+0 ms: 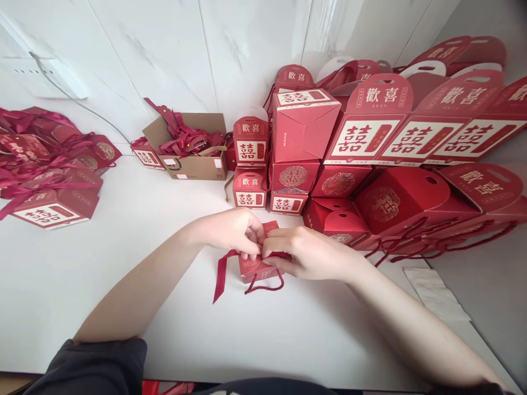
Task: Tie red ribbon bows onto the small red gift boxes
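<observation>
A small red gift box (251,269) with a twisted cord handle (267,288) sits on the white table in front of me. Over its top, my left hand (241,233) and my right hand (304,255) meet with fingers pinched together. Both grip a dark red ribbon (221,277), whose loose end hangs to the left of the box. My fingers cover the middle of the ribbon, so its knot or loop, if any, is hidden.
Stacked red gift boxes (366,140) fill the back right. An open cardboard box (197,170) holds ribbons behind my left hand. Ribboned boxes (57,197) stand at far left, below a wall socket with a cable (82,99). Folded white paper (436,293) lies at right.
</observation>
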Demonstrator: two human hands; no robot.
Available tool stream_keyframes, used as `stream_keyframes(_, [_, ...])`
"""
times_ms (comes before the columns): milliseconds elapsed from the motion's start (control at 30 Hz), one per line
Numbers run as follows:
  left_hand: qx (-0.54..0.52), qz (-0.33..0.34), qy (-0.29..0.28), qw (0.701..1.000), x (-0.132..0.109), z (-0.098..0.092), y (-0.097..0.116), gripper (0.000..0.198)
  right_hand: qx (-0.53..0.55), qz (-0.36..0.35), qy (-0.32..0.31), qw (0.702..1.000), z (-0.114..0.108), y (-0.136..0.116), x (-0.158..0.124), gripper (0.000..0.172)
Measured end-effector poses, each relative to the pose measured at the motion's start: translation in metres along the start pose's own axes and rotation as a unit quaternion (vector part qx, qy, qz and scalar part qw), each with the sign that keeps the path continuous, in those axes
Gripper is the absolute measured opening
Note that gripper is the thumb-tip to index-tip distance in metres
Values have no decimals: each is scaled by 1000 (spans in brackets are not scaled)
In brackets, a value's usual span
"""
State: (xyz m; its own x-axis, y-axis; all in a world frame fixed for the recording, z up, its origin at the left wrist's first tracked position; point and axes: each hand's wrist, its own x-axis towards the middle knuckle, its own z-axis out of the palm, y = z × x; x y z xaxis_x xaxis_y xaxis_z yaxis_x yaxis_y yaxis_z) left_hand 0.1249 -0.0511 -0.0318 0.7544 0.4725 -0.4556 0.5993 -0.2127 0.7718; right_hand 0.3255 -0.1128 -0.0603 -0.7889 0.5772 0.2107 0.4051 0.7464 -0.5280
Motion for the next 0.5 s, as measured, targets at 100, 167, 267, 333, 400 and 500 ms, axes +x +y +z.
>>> stream_keyframes(100, [106, 37, 79, 991, -7, 10, 5, 2, 67, 7, 71, 995, -1, 11, 1, 8])
stream_keyframes(167, [188, 59, 134, 971, -11, 18, 7, 4, 84, 34, 137, 986, 1, 20, 3, 11])
stream_keyframes(267, [321, 113, 232, 911, -11, 26, 3, 9, 86, 35, 160, 983, 7, 31, 6, 13])
stream_keyframes(333, [383, 173, 305, 855, -6, 26, -5, 12, 68, 32, 165, 983, 9, 36, 7, 14])
stream_keyframes(400, [386, 227, 347, 824, 3, 21, -17, 13, 37, 46, 183, 981, 9, 41, 6, 15])
stream_keyframes(500, [348, 289, 349, 821, 18, 13, -34, 10, 33, 68, 182, 980, 7, 48, 4, 16])
